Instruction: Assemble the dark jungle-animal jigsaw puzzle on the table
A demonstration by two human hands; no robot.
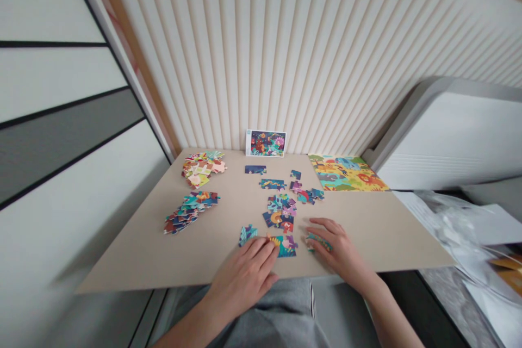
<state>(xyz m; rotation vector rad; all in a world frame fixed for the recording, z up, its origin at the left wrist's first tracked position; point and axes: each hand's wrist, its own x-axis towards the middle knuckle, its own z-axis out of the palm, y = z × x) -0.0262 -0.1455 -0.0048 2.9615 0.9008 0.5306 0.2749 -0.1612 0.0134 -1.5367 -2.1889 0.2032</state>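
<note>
My left hand [249, 269] lies low over the table's front edge, its fingers stretched out and the fingertips resting on a joined group of puzzle pieces [287, 247]. Just beyond those fingers lies a teal puzzle piece [246, 234]. My right hand [336, 246] is to the right of the joined group, with thumb and fingers bent around a teal-green puzzle piece [319, 240] at the tabletop; the hand partly covers it. Farther back are more joined pieces, among them a blue and pink cluster [281, 204] and one with an orange arch [277, 218].
A picture card [266, 143] leans on the ribbed wall. On the left of the table [163, 261] are two piles of pieces, one light-coloured [200, 168], one dark [190, 211]. Dark strips [255, 169] lie mid-table. A yellow animal puzzle [346, 173] sits back right; plastic wrap [452, 217] lies beyond.
</note>
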